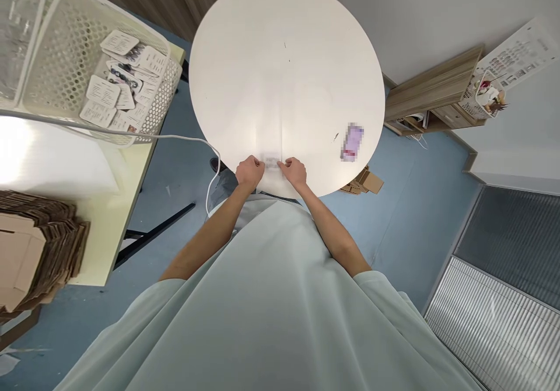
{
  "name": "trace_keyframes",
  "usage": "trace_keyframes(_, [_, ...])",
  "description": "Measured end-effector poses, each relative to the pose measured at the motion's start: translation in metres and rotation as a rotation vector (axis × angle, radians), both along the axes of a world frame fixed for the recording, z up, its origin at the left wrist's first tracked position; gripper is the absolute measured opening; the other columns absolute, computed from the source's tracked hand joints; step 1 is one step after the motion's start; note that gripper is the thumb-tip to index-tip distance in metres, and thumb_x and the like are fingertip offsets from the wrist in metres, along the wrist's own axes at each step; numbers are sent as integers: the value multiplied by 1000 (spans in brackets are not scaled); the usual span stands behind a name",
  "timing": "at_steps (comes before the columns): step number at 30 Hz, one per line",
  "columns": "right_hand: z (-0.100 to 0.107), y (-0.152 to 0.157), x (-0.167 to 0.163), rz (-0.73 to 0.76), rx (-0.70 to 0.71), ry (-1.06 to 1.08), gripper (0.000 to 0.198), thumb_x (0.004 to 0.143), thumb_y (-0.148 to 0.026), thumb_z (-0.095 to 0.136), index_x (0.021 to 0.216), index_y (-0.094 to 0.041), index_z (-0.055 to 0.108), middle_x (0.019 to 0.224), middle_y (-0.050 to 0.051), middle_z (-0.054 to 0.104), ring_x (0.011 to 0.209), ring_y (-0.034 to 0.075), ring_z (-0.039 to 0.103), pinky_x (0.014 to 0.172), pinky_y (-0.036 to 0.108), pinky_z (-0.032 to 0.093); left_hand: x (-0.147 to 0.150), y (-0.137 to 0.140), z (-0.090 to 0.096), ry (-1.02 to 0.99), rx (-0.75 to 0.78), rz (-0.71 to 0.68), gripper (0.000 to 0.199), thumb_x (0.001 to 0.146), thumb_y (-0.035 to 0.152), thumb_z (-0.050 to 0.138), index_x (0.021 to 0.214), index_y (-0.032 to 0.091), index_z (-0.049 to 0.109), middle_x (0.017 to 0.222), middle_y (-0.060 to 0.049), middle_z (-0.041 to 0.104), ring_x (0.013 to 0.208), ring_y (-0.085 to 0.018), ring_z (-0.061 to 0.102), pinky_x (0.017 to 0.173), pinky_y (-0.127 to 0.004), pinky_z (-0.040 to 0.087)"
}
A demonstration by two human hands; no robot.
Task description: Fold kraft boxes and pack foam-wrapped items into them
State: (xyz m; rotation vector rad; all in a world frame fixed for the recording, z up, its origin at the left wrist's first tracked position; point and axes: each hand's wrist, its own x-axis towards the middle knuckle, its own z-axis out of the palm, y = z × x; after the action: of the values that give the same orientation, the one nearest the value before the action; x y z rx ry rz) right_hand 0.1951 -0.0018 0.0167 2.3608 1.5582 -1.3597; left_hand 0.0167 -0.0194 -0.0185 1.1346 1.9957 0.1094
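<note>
Between my hands, at the near edge of the round white table (284, 87), lies a small clear, flat plastic piece (272, 161) with faint grey marks; it looks like a small bag, but its kind is hard to make out. My left hand (250, 172) pinches its left side between thumb and fingers. On the opposite side, my right hand (294, 172) is closed in a pinch at its right edge. Both wrists rest low near the table rim.
A blurred purple object (352, 142) lies on the table's right. Leftward, a white basket (56, 46) of printed cards and flattened cardboard boxes (26, 251) occupy a side table. A white cable (188, 138) hangs close to my left arm. Open cardboard (370, 181) is on the floor.
</note>
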Motion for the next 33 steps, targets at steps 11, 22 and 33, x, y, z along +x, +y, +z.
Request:
trace_keyframes(11, [-14,-3,-7,-39,-10,149,25,98,-46,67,86,-24,68,93,4,78,91,23,73,83,33,57,1,-6,20,32,304,-416,53,100,25,49,151,13,55,160,-24,55,150,-43,49,118,-61,44])
trace_keyframes(22, [-17,-5,6,-188,-94,343,32,93,-45,74,72,-23,62,74,1,71,76,19,71,73,29,58,-10,-21,32,-152,387,-880,88,96,60,65,166,11,45,177,-23,36,167,-39,27,137,-59,15])
trace_keyframes(33, [8,-15,23,141,122,139,17,103,-26,59,116,-24,69,117,7,80,102,26,76,96,40,60,-16,-15,33,-119,274,-876,76,83,16,58,160,16,56,170,-14,51,159,-31,46,135,-53,26])
